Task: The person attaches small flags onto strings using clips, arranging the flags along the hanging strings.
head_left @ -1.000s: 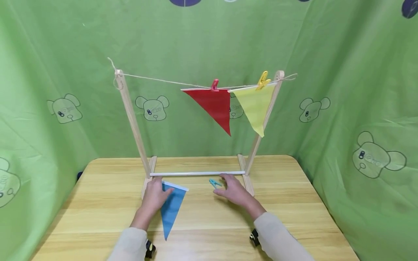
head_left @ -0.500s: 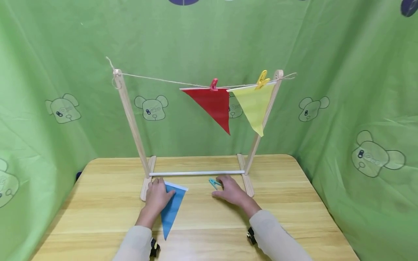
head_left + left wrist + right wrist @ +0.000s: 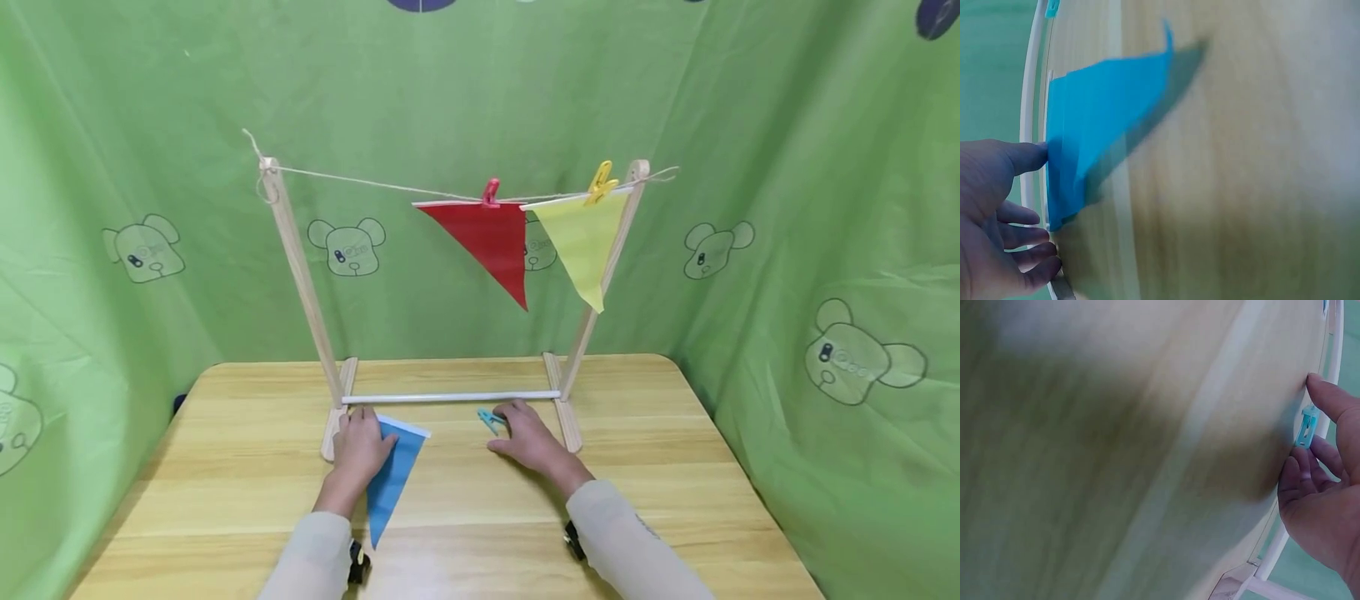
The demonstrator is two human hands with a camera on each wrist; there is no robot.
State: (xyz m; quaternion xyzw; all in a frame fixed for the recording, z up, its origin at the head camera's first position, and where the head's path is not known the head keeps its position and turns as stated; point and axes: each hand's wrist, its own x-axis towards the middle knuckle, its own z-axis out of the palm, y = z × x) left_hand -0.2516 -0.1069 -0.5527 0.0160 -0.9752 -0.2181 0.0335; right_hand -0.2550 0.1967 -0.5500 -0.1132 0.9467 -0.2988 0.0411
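Note:
A blue triangular pennant (image 3: 396, 475) with a white top strip lies on the table, its point toward the near edge. My left hand (image 3: 358, 450) is at its left corner, the thumb over the blue cloth in the head view. Seen from the left wrist, the thumb tip meets the white strip, while the other fingers bend loosely beside the corner. A light blue clothespin (image 3: 491, 421) lies to the right of the pennant. My right hand (image 3: 528, 435) is beside it, thumb and fingers spread around the clothespin (image 3: 1307, 427), fingertips right at one end.
Behind the hands stands a wooden frame (image 3: 303, 275) with a white crossbar (image 3: 450, 398). From its string (image 3: 360, 179) hang a red pennant (image 3: 495, 242) under a red clothespin (image 3: 491, 193) and a yellow pennant (image 3: 585, 237) under a yellow clothespin (image 3: 602, 183). Green curtains surround the table (image 3: 645, 475).
My left hand has shifted slightly to the right along the pennant, whose point has swung a little left. The right hand has stayed beside the clothespin with hardly any movement.

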